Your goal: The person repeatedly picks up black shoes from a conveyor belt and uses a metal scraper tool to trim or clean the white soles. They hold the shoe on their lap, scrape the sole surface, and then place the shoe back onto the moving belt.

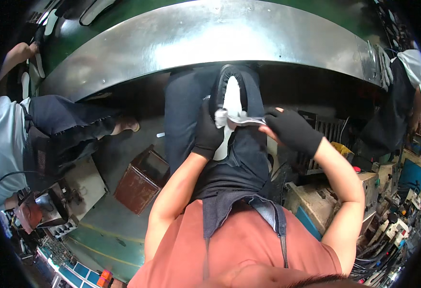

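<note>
Across my lap lies a black shoe upper [216, 91] with a gathered edge at its toe, and a white sole-shaped piece [232, 93] shows in its middle. At the shoe's left side my left hand [208, 129], in a black fingerless glove, is closed on it. My right hand [289, 129], gloved the same way, grips a silver metal hand tool [249, 120] with curved handles like pliers. Its blocky head reaches across the white piece toward my left hand and is partly blurred. The fingers of my left hand are partly hidden.
Beyond my knees runs a curved metal bench [210, 36]. A brown box [143, 180] stands on the floor at my left, near a seated person [61, 129]. Machinery [311, 206] is close at my right elbow, with another person [412, 77] farther right.
</note>
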